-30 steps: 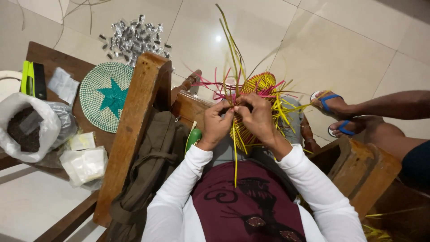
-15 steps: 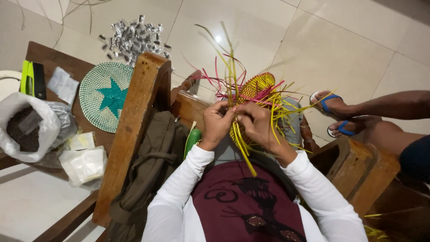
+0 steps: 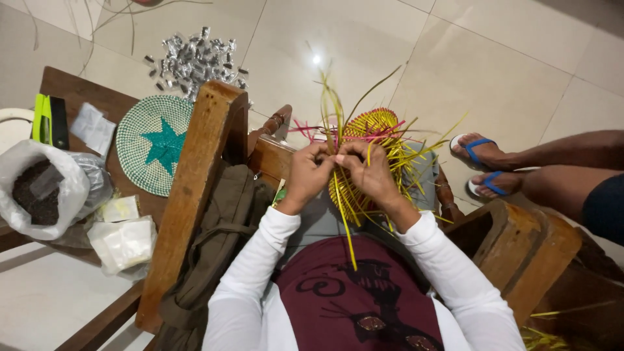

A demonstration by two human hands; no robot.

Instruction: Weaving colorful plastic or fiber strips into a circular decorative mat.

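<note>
Pale tiled floor [image 3: 507, 71], glare spot upper centre; person seated in a wooden chair, camera looking straight down.

Centre of frame: left hand [image 3: 309, 175] and right hand [image 3: 368, 174] are close together, fingers pinched narrow on yellow strips at the rim of a half-woven yellow disc [image 3: 372, 151] with pink strands through it. Disc sits over the lap, just above the hands in the frame. Loose strip ends fan up and right; one long strip [image 3: 344, 224] hangs down over the maroon shirt.

Left of frame: wooden table [image 3: 71, 97] with a finished green-and-white round mat [image 3: 156, 143], a white bag of dark granules [image 3: 40, 188], and small white packets [image 3: 123, 237]. Pile of silvery bits [image 3: 194, 60] on the floor upper left. Olive bag [image 3: 218, 240] wedged by the chair arm [image 3: 195, 188]. Another person's feet in blue sandals [image 3: 481, 166] at right.

Risks, as I judge them:
- Pinch looks small; if either hand slips, the working strip could spring back and loosen the last turns.
- Free ends are crossed and dense, easy to grab the wrong one or kink a strip.
- Hanging strip could snag on the sleeve.
- Disc isn't supported below, so it could tilt and distort the weave.
</note>
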